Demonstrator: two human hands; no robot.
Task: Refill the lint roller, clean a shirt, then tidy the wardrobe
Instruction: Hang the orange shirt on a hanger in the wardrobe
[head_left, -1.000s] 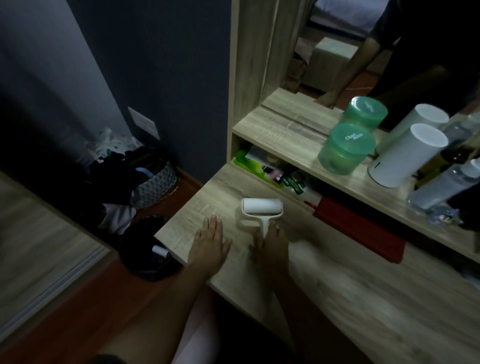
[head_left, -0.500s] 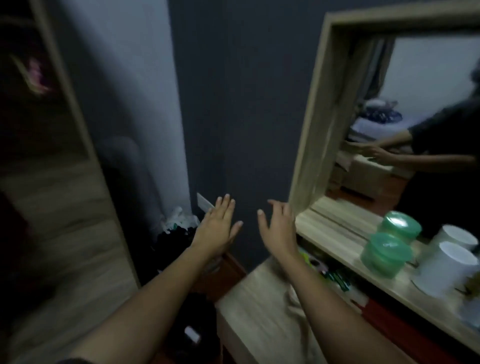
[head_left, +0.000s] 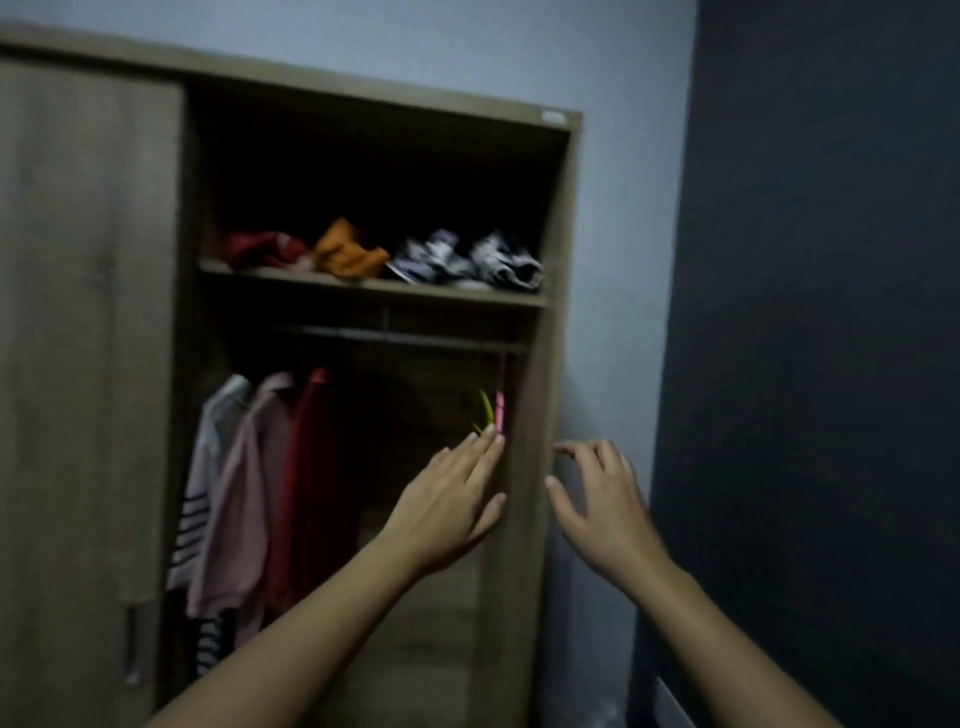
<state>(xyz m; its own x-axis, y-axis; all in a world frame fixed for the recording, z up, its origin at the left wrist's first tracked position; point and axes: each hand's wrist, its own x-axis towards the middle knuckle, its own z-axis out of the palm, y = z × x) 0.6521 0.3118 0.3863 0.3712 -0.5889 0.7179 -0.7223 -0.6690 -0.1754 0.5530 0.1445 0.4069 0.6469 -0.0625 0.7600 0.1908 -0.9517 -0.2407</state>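
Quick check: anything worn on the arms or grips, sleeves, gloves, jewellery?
Nothing shows. Left grip and right grip are ungloved hands with no visible rings, watch or bracelet; both forearms are bare to the frame's edge. Blur could hide small details.

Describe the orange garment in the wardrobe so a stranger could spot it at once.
The open wooden wardrobe has a shelf above its hanging rail, carrying a row of crumpled clothes. The orange garment lies second from the left, between a dark red bundle and a navy-and-white pile. It is the only orange item there.
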